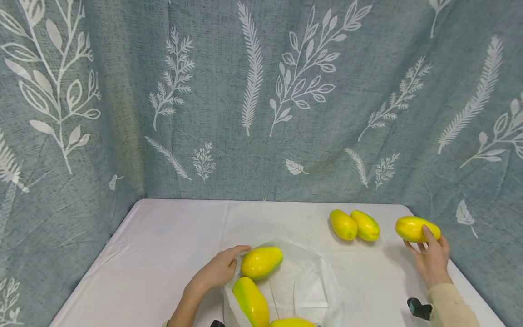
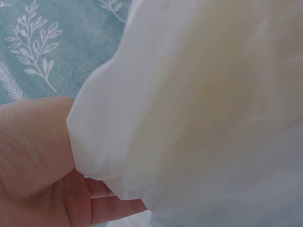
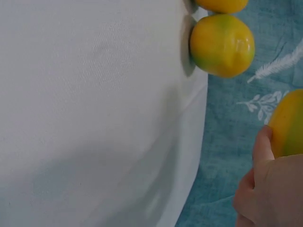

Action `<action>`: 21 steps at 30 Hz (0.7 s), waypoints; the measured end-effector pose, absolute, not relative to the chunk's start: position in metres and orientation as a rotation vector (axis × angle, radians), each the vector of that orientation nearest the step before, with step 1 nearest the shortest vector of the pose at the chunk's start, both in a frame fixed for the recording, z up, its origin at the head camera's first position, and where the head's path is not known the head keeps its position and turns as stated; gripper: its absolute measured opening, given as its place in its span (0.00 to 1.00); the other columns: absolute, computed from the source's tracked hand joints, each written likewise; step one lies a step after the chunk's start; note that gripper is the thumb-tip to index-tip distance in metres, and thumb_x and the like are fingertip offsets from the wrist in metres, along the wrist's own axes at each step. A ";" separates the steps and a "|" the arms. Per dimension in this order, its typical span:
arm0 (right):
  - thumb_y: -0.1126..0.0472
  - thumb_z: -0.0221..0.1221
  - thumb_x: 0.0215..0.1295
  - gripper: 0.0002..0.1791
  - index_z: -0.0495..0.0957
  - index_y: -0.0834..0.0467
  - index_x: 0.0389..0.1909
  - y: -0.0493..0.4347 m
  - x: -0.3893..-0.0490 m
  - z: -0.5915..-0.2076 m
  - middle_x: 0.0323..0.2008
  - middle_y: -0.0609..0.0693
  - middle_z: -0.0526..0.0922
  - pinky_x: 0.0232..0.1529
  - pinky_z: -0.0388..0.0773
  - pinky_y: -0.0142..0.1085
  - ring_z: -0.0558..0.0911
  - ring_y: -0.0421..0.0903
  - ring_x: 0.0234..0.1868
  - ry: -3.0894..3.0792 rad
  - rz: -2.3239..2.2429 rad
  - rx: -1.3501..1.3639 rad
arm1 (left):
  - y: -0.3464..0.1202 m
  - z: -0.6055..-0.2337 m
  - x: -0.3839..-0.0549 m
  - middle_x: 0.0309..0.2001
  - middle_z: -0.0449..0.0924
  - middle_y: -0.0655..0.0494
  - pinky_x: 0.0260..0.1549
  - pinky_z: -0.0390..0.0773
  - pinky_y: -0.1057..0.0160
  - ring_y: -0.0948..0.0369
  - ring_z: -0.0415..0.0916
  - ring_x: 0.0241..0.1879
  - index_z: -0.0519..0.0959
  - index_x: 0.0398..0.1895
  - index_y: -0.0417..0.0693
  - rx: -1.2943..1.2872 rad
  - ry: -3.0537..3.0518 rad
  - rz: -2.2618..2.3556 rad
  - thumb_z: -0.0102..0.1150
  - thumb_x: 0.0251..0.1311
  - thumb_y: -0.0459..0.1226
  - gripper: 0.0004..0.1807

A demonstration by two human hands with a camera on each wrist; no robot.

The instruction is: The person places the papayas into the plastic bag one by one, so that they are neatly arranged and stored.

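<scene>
At the table's right side, my right hand [image 1: 434,259] grips a yellow mango [image 1: 410,228] with green patches, thumb on the near side and fingers beneath. It is held above the tabletop; the right wrist view shows part of this mango [image 3: 289,125] at the edge. My left hand [image 1: 220,269] holds the left rim of a white translucent plastic bag [image 1: 333,284] at the front middle. In the left wrist view the bag [image 2: 104,123] covers part of that hand's fingers [image 2: 116,208]. Inside the bag lie a mango [image 1: 261,262], a second mango [image 1: 251,302] and a third [image 1: 292,322], partly cut off.
Two more mangoes, a left one [image 1: 343,225] and a right one [image 1: 365,225], lie side by side at the back right of the white-covered table [image 1: 175,240]. A leaf-patterned green-blue curtain [image 1: 229,159] stands behind and along both sides. Black wrist devices show near both wrists.
</scene>
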State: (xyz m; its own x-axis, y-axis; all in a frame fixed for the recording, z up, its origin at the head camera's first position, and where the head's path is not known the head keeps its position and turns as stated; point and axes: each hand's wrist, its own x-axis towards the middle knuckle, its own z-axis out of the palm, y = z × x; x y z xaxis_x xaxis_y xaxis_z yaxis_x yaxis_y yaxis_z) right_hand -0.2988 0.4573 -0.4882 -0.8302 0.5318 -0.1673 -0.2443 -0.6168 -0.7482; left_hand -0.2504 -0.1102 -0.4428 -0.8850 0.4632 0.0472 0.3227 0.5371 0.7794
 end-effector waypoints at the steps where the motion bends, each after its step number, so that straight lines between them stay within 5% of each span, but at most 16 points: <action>1: 0.55 0.68 0.55 0.39 0.57 0.37 0.64 0.456 -0.297 -0.487 0.59 0.37 0.55 0.54 0.73 0.53 0.58 0.43 0.62 -1.074 2.425 -0.509 | -0.110 -0.443 -0.250 0.62 0.69 0.41 0.61 0.60 0.39 0.42 0.62 0.64 0.70 0.63 0.40 0.670 2.605 1.272 0.39 0.65 0.23 0.24; 10: 0.58 0.59 0.65 0.30 0.55 0.40 0.61 0.383 -0.252 -0.412 0.55 0.39 0.57 0.35 0.82 0.38 0.63 0.42 0.56 -1.247 2.488 -0.483 | -0.110 -0.439 -0.248 0.62 0.69 0.41 0.60 0.61 0.39 0.42 0.62 0.63 0.71 0.63 0.41 0.659 2.613 1.283 0.38 0.64 0.22 0.24; 21: 0.54 0.58 0.65 0.48 0.35 0.39 0.73 0.349 -0.245 -0.396 0.55 0.37 0.56 0.38 0.80 0.31 0.63 0.40 0.59 -1.535 2.347 -0.588 | -0.111 -0.437 -0.252 0.62 0.69 0.41 0.60 0.61 0.39 0.41 0.62 0.64 0.70 0.63 0.41 0.649 2.589 1.282 0.38 0.65 0.22 0.24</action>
State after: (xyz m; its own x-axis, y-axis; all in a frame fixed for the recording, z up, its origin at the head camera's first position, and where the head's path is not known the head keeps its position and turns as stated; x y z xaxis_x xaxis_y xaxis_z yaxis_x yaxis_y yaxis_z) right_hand -0.2453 0.3489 -0.3963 -0.8796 0.4389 -0.1837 -0.0077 -0.3991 -0.9169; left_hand -0.2523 -0.1106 -0.4365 -0.8886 0.4576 0.0313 0.3022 0.5327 0.7905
